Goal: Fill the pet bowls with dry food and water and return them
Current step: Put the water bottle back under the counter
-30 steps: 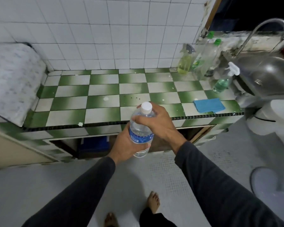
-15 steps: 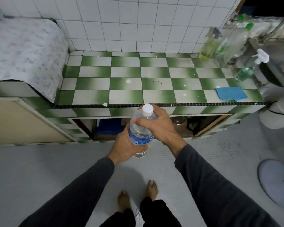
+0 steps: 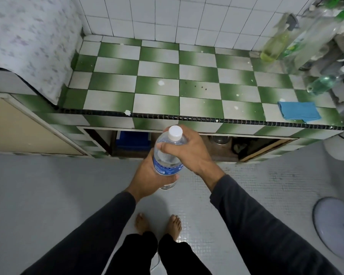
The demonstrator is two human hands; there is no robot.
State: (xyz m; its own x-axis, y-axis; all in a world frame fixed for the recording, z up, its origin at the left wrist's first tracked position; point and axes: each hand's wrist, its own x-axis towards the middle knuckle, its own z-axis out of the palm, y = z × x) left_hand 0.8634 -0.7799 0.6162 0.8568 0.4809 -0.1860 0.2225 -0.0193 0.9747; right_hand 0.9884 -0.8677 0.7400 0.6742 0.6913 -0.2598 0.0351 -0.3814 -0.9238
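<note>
likely trouble: cap still on, no bowl in view, so easy to uncap in mid-air and spill onto the floor, since nothing carries the water bottle but two hands. could also slip if the lower grip loosens while the cap gets twisted. held upright out in front of the counter's front edge, below it, over bare floor. left hand wrapped round the lower body at the blue label; right hand curled over the shoulder just under the cap, fingers clamped on the plastic.
</note>
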